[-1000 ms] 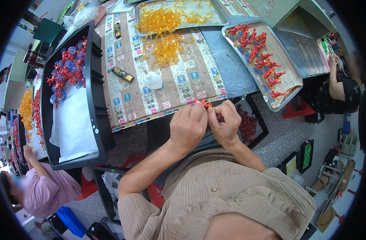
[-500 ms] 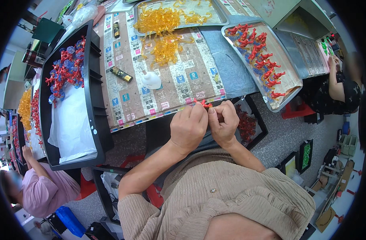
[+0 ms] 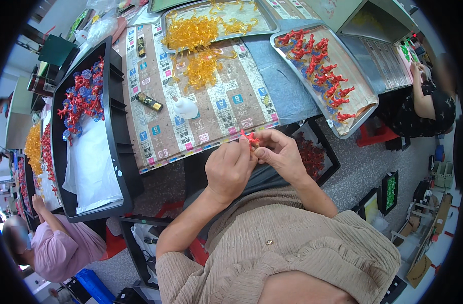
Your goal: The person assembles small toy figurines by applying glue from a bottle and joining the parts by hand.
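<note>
Just off the table's near edge, my two hands meet around a small red plastic figure [image 3: 251,138] with knobbly, branching parts. My left hand [image 3: 228,169] is closed, its fingertips pinching the figure from the left. From the other side the thumb and curled fingers of my right hand [image 3: 283,156] grip it too. The fingers cover much of the figure, and whether another small part is joined to it I cannot tell. Nearest to the hands on the table is a white squeeze bottle [image 3: 185,108], with translucent yellow plastic pieces [image 3: 198,71] heaped behind it.
A black bin [image 3: 113,109] on the left holds red and blue pieces [image 3: 84,96]. At the right, a metal tray [image 3: 360,112] carries rows of red figures. Another tray [image 3: 273,24] lies at the back. Below the table sits a box of red pieces [image 3: 312,158]. Co-workers sit on both sides.
The red figure has been turned and now stands more upright between my fingertips. My right fingers have opened out and wrapped around it; my left hand has shifted slightly left and down.
</note>
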The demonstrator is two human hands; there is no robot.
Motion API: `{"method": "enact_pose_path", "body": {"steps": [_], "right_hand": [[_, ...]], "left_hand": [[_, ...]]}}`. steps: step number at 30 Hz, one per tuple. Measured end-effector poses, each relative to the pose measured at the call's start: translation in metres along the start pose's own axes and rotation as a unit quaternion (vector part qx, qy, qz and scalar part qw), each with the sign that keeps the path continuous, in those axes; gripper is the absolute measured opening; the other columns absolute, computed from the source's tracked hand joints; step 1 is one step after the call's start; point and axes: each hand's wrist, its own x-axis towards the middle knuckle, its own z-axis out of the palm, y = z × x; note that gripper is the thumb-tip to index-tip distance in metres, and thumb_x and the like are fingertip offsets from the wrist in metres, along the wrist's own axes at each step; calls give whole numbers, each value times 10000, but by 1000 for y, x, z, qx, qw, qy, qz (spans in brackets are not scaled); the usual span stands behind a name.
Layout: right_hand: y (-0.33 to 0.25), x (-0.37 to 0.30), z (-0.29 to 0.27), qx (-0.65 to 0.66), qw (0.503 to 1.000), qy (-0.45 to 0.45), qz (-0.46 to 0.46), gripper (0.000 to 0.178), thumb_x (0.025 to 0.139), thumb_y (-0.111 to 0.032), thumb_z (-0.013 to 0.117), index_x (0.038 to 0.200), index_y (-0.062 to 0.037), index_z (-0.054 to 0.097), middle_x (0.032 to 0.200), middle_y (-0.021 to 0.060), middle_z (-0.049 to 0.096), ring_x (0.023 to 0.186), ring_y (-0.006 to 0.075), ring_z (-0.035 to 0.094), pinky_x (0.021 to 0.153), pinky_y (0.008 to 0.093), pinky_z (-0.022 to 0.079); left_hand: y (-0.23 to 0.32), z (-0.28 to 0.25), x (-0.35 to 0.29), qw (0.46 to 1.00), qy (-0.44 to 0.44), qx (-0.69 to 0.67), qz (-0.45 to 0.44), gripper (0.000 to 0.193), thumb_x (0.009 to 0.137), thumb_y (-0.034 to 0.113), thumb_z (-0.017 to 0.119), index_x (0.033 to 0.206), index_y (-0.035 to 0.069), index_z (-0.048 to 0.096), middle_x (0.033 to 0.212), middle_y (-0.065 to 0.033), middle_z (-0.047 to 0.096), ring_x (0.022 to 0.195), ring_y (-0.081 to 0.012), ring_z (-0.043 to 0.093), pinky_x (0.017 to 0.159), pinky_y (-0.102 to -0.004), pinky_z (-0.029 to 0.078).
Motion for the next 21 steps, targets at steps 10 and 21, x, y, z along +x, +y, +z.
{"method": "enact_pose_path", "body": {"steps": [10, 21], "right_hand": [[-8, -8, 2, 133, 976, -160, 67, 727, 801, -424, 736, 1276, 78, 511, 1137, 109, 613, 1057, 151, 583, 915, 304, 470], [-17, -12, -1, 149, 972, -170, 60, 541, 867, -271, 687, 1243, 91, 541, 1193, 150, 607, 1119, 187, 565, 969, 320, 443]], "left_hand": [[11, -17, -3, 998, 39, -47, 27, 444, 662, 83, 794, 1046, -77, 642, 775, -80, 573, 590, -192, 524, 492, -298, 400], [13, -14, -3, 997, 42, -48, 41, 418, 689, 74, 789, 1043, -92, 640, 796, -94, 585, 588, -205, 540, 496, -301, 405]]}}
